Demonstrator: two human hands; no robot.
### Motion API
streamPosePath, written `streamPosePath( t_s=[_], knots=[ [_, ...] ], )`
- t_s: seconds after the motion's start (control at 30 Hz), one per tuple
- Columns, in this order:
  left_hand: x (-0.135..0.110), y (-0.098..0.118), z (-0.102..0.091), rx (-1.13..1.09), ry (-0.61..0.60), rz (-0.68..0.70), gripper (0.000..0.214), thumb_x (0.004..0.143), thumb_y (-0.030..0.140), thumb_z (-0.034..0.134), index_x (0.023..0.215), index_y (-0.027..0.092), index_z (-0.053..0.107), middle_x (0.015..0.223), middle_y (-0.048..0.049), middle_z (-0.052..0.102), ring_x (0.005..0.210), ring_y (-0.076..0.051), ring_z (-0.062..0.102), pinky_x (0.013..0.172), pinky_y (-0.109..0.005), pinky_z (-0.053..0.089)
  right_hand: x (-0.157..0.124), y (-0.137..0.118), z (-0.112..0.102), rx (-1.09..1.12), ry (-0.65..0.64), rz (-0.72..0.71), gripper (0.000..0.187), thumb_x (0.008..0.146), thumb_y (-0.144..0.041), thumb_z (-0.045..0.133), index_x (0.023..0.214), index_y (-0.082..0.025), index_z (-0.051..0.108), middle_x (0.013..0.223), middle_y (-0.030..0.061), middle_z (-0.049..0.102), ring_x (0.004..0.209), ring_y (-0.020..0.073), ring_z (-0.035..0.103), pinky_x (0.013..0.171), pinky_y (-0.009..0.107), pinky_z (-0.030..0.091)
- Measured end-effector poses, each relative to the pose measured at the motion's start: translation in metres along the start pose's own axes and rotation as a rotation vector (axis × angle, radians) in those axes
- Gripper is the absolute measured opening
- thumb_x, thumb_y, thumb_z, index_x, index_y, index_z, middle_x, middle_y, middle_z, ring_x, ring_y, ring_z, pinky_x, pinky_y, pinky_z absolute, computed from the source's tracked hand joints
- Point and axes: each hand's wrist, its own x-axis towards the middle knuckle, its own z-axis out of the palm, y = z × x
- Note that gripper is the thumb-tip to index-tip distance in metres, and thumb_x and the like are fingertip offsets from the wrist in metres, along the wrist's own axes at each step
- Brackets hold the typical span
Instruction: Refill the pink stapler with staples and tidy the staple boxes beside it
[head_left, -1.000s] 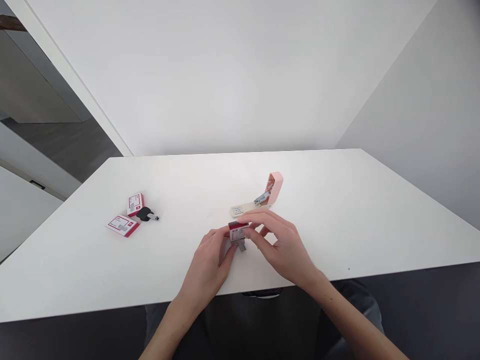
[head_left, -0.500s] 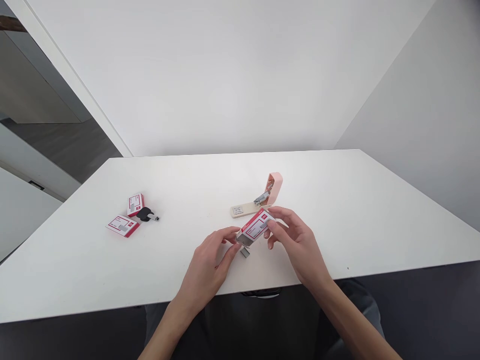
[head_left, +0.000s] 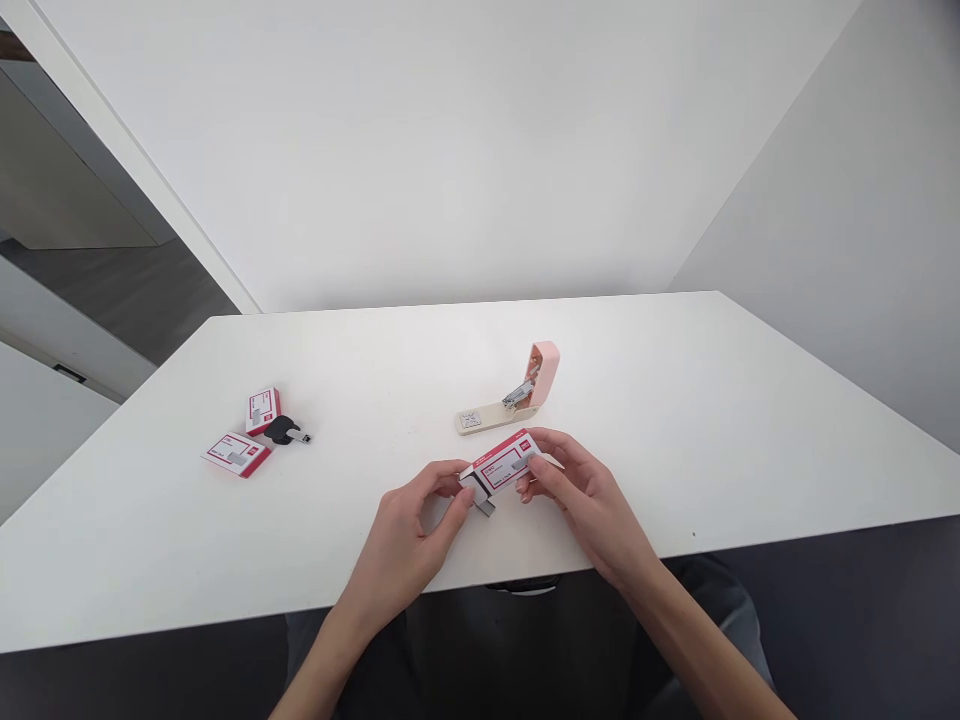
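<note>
A small red and white staple box (head_left: 504,465) is held just above the white table (head_left: 675,400) near its front edge. My right hand (head_left: 585,495) grips the box's right end with thumb and fingers. My left hand (head_left: 409,530) pinches the box's left end, where a grey strip of staples (head_left: 484,505) sticks out below it. Just behind the box lies a pink and cream stapler (head_left: 517,395), hinged open with its top raised.
At the left of the table lie two more red and white staple boxes (head_left: 234,452) (head_left: 262,408) and a small black staple remover (head_left: 285,432). White walls meet behind the table. A dark floor shows at the left.
The box was upright between both hands, then turned to lie lengthwise. My right hand slid to its right end and both hands came slightly nearer the front edge.
</note>
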Motion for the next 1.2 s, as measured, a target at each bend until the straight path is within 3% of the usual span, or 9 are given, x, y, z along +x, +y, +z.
streamPosePath(
  t_s=[0.37, 0.7, 0.87, 1.07, 1.2],
  knots=[
    [0.001, -0.005, 0.0, -0.005, -0.022, -0.026, 0.03, 0.1, 0.05, 0.06, 0.118, 0.028, 0.069, 0.106, -0.0002, 0.082, 0.095, -0.021, 0.076, 0.066, -0.026, 0.056, 0.001, 0.005, -0.004, -0.016, -0.034, -0.005, 0.038, 0.1, -0.047, 0.068, 0.135, -0.031, 0.069, 0.103, 0.0022, 0.069, 0.084, 0.0169, 0.07, 0.087, 0.038, 0.062],
    [0.001, -0.002, -0.002, -0.085, -0.09, -0.065, 0.032, 0.098, 0.053, 0.063, 0.122, 0.031, 0.067, 0.103, 0.0029, 0.082, 0.097, -0.02, 0.075, 0.083, -0.028, 0.055, -0.001, -0.003, 0.0, -0.088, -0.105, 0.002, 0.036, 0.102, -0.047, 0.064, 0.132, -0.027, 0.069, 0.108, 0.0048, 0.076, 0.083, 0.0183, 0.072, 0.086, 0.04, 0.063],
    [0.001, -0.003, -0.004, -0.114, -0.133, -0.071, 0.036, 0.095, 0.055, 0.066, 0.122, 0.031, 0.067, 0.097, 0.003, 0.082, 0.09, -0.02, 0.074, 0.079, -0.028, 0.053, -0.001, -0.003, 0.0, -0.137, -0.143, -0.002, 0.038, 0.104, -0.048, 0.06, 0.135, -0.026, 0.068, 0.109, 0.0055, 0.076, 0.084, 0.0175, 0.071, 0.086, 0.038, 0.062],
    [-0.002, -0.002, -0.001, -0.111, -0.073, -0.03, 0.042, 0.098, 0.05, 0.063, 0.135, 0.03, 0.057, 0.094, 0.002, 0.079, 0.087, -0.018, 0.072, 0.082, -0.029, 0.053, -0.004, 0.0, 0.005, -0.146, -0.124, -0.021, 0.041, 0.105, -0.046, 0.059, 0.139, -0.025, 0.064, 0.099, 0.0042, 0.075, 0.082, 0.0182, 0.07, 0.083, 0.038, 0.062],
    [-0.002, -0.001, -0.002, -0.047, 0.064, -0.038, 0.037, 0.1, 0.05, 0.059, 0.13, 0.029, 0.06, 0.091, 0.0013, 0.078, 0.086, -0.018, 0.072, 0.077, -0.027, 0.053, -0.007, 0.004, 0.008, -0.156, -0.142, -0.045, 0.042, 0.104, -0.045, 0.06, 0.142, -0.028, 0.061, 0.104, 0.0042, 0.073, 0.087, 0.0184, 0.07, 0.082, 0.036, 0.062]
  ],
)
